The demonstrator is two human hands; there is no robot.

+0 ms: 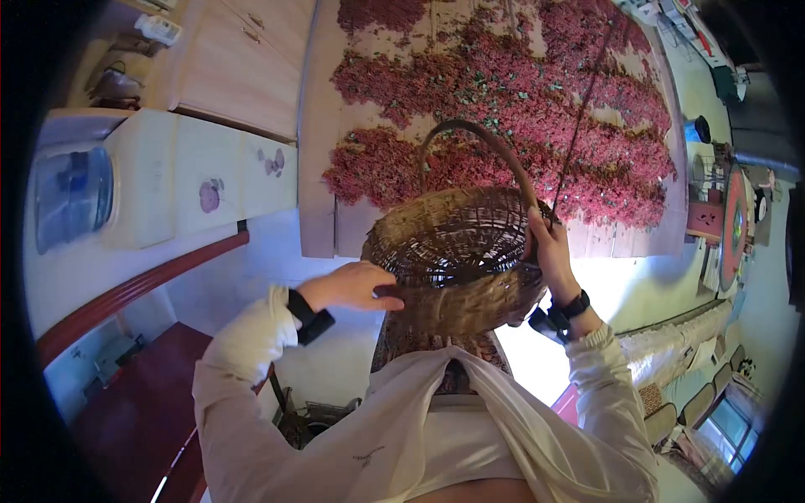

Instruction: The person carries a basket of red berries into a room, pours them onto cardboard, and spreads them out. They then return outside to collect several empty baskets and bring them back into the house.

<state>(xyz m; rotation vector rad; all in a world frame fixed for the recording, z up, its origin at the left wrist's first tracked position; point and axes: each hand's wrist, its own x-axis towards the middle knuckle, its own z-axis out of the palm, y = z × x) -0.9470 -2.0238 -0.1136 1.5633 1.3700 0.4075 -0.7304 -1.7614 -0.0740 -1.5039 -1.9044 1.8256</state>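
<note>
A brown wicker basket [470, 306] with a tall arched handle is held in front of my body, its mouth tipped so that the woven inside shows. Nothing lies in the part of the inside that I can see. My right hand [549, 245] is closed round the foot of the handle on the right side. At the left rim, my left hand [348, 287] pinches the edge between thumb and fingers. A thin dark cord or stick [580, 126] runs down to my right hand; whether I hold it cannot be made out.
Beyond the basket, reddish-pink plant clusters with bits of green [503, 92] lie spread in bands on a pale board [319, 168]. A white cabinet with purple flowers [235, 189] and a water jug [75, 197] stand left. Chairs [696, 402] are at right.
</note>
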